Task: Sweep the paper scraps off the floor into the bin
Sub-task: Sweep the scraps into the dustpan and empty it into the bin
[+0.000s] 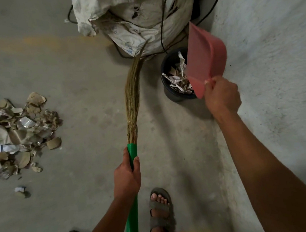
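Note:
A heap of torn paper scraps (15,135) lies on the concrete floor at the left. My left hand (127,176) grips the green handle of a straw broom (132,91), whose bristles point away toward a sack. My right hand (221,96) holds a pink dustpan (205,58) tipped up on edge over a dark round bin (172,92). The bin stands on the floor near the wall and has crumpled paper in it.
A big dirty white sack (136,12) stands behind the bin, with black cables (163,28) trailing over it. A rough grey wall (273,44) runs along the right. My sandalled feet (160,210) are at the bottom. Two small scraps (21,191) lie apart from the heap.

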Available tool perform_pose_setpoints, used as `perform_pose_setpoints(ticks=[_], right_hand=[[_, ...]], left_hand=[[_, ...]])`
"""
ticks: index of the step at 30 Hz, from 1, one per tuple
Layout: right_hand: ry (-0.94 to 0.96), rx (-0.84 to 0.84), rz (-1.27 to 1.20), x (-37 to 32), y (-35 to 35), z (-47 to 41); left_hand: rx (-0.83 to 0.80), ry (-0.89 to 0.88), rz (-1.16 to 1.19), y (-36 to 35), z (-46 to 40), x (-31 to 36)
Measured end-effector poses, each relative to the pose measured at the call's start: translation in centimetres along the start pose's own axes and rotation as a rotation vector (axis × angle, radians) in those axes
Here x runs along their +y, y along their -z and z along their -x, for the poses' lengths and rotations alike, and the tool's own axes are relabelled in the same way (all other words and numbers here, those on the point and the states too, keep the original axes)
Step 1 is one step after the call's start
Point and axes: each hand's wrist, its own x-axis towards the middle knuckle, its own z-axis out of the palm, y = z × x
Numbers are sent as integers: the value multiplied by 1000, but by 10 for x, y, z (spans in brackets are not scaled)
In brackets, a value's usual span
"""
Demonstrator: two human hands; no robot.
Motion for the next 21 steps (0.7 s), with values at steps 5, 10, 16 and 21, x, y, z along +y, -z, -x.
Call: perform_pose_setpoints(ticks=[5,10,16,21], right_hand=[[-20,2,-143,6,14,23],[6,-113,-82,-12,5,24],[39,-170,93,-30,-18,-13],[102,-226,219,-44,-32,-33]], left_hand=[[-18,-17,8,4,3,-2],[-19,-20,-24,9,4,-8],[-27,-7,-23,11,4,-20],[-16,26,-22,8,-1,-22]])
